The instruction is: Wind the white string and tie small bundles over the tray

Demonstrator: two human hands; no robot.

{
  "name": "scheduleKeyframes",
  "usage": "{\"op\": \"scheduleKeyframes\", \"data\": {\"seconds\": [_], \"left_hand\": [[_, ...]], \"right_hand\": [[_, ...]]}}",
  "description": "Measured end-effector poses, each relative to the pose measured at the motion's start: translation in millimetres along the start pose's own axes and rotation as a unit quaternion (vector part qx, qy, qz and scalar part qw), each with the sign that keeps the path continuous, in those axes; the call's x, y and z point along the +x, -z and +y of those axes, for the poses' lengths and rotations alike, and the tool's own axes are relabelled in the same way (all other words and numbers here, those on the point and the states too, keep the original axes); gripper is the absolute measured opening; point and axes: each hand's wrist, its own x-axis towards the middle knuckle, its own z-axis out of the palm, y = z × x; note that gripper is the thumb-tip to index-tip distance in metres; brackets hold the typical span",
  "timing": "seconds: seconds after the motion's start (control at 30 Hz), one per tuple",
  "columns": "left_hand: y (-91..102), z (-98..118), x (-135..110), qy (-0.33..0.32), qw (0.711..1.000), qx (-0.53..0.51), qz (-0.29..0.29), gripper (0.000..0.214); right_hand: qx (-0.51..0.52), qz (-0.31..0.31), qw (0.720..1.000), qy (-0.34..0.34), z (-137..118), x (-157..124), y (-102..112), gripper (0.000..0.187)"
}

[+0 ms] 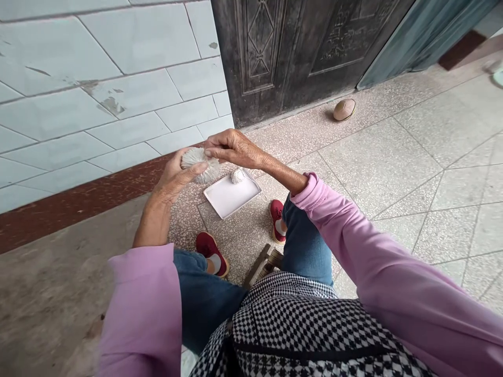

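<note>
A round, fluffy white yarn pom-pom is held up over the floor in front of me. My left hand is closed around its near side, with the thumb lying across it. The thumb and fingers of my right hand are pinched together at the pom-pom's right edge, picking at its strands. Which strands sit in that pinch is too small to tell. Below the hands lies a shallow white tray, and a small ball of white yarn rests near its back edge.
A small wooden stool shows between my legs, with red shoes on the speckled floor. A tiled wall and a dark carved door stand ahead. A brownish rounded object lies near the door, beside a blue-grey curtain.
</note>
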Motion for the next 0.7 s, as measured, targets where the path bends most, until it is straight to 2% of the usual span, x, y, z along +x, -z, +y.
{"op": "scheduleKeyframes", "data": {"seconds": [0.1,0.2,0.3,0.4,0.47,0.57,0.7], "left_hand": [[-2.3,6,-4,0.006,0.997,0.051,-0.051,0.098],[-1.7,12,-8,0.003,0.990,0.102,-0.096,0.093],[-2.0,17,-13,-0.010,0.984,0.126,-0.127,0.091],[-6.8,20,-19,-0.004,0.979,0.123,-0.163,0.093],[-12.3,19,-22,0.009,0.981,0.082,-0.173,0.099],[-21.8,16,-23,-0.004,0.988,-0.050,-0.144,0.110],[-31.0,15,-20,-0.027,0.980,-0.174,-0.092,0.115]], "right_hand": [[-0.038,-0.005,0.999,0.004,-14,-1,-1,0.036],[-0.048,-0.039,0.998,0.010,-14,0,-6,0.031],[-0.005,-0.034,0.999,0.013,7,5,-12,0.029],[0.081,-0.020,0.996,0.025,35,15,-18,0.033],[0.141,-0.020,0.990,0.015,47,23,-19,0.044],[0.199,0.010,0.979,-0.039,47,32,-17,0.060],[0.192,0.045,0.974,-0.110,38,40,-16,0.068]]}}
